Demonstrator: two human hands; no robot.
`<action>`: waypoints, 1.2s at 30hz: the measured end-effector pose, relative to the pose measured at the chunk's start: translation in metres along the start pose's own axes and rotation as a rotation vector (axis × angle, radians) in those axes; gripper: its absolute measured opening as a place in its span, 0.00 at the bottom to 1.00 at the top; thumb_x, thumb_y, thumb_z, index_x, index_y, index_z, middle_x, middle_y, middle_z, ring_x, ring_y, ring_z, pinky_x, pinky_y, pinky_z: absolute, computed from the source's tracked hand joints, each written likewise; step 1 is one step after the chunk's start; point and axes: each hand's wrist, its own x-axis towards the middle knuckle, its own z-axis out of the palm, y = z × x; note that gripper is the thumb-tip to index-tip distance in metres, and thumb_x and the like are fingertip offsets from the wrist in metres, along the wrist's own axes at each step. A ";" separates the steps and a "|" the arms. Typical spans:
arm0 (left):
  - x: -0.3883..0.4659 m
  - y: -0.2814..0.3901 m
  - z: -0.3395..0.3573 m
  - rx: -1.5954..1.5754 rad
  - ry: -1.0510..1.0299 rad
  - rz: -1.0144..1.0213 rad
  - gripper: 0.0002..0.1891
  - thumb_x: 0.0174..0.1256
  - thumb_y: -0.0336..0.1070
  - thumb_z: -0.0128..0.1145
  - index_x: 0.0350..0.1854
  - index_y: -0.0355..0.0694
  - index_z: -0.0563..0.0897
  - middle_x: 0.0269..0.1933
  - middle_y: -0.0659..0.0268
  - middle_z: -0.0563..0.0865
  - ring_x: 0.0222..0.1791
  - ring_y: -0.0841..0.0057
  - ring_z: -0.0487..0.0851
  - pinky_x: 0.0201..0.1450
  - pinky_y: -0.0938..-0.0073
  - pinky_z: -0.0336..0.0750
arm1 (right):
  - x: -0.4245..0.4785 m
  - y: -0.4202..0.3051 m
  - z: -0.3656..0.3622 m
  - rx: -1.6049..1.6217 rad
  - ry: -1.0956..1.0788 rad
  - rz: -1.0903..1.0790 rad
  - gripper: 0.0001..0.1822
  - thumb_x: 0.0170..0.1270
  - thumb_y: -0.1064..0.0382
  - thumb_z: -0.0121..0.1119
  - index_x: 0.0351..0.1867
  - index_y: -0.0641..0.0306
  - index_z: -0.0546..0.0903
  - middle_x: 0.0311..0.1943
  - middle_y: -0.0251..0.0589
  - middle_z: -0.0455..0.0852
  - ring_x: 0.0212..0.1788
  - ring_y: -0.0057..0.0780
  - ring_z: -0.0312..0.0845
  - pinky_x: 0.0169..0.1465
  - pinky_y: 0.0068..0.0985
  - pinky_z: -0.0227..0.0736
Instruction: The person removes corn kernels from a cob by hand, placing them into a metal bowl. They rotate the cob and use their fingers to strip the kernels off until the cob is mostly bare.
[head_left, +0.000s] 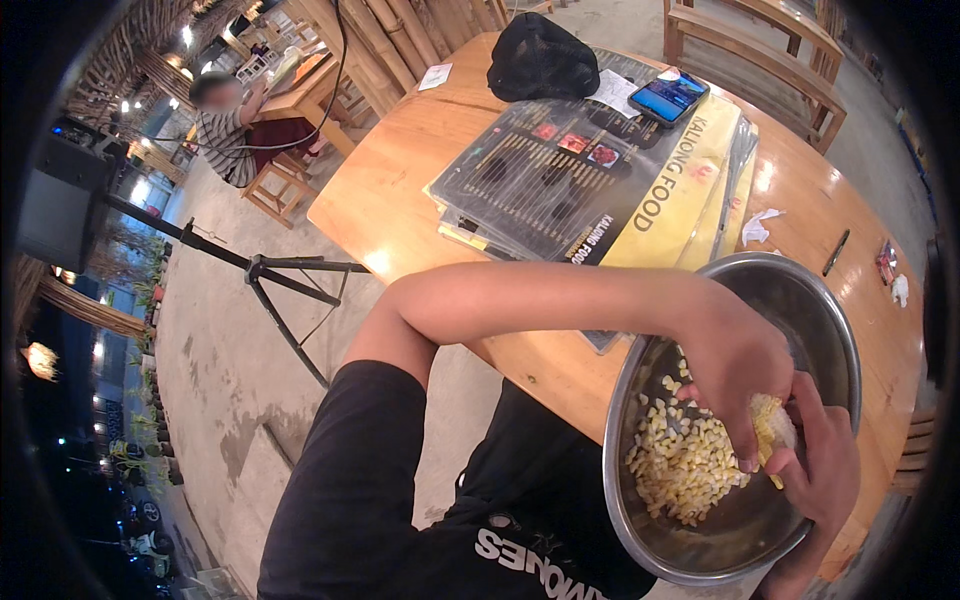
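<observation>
Over a large metal bowl (806, 315), my right hand (821, 465) holds a partly stripped corn cob (772, 431) from the right side. My left hand (735, 375) reaches in from the left, its thumb pressed against the kernels on the cob. Its other fingers are curled and partly hidden beneath the hand. Loose pale yellow corn kernels (686, 465) lie heaped in the bowl's left and lower part. The bowl is tilted at the table's edge, near my body.
On the wooden table (397, 165) lie stacked laminated menus (547, 180), a phone (669, 96), a black cap (541, 60), crumpled tissue (761, 226) and a pen (836, 253). A tripod stand (259, 266) stands left. A person (225, 127) sits at another table.
</observation>
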 end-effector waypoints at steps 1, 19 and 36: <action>0.000 0.000 0.000 0.020 0.002 -0.010 0.29 0.77 0.59 0.74 0.48 0.29 0.90 0.26 0.56 0.91 0.25 0.64 0.94 0.29 0.66 0.88 | 0.000 -0.001 0.000 0.003 -0.002 -0.002 0.39 0.79 0.29 0.62 0.73 0.60 0.78 0.44 0.50 0.96 0.40 0.64 0.88 0.48 0.49 0.78; -0.001 0.004 0.000 0.020 0.010 -0.053 0.27 0.77 0.58 0.74 0.44 0.30 0.92 0.27 0.54 0.92 0.25 0.63 0.94 0.28 0.67 0.88 | 0.000 -0.005 0.000 -0.007 0.035 -0.010 0.38 0.80 0.27 0.60 0.69 0.59 0.80 0.43 0.52 0.94 0.42 0.62 0.86 0.50 0.47 0.76; -0.001 0.002 0.003 0.086 0.016 -0.021 0.29 0.76 0.58 0.75 0.39 0.29 0.88 0.26 0.52 0.92 0.25 0.59 0.94 0.29 0.63 0.87 | 0.000 -0.011 0.001 -0.031 -0.047 0.204 0.29 0.89 0.36 0.49 0.68 0.57 0.82 0.45 0.50 0.93 0.44 0.62 0.82 0.52 0.47 0.75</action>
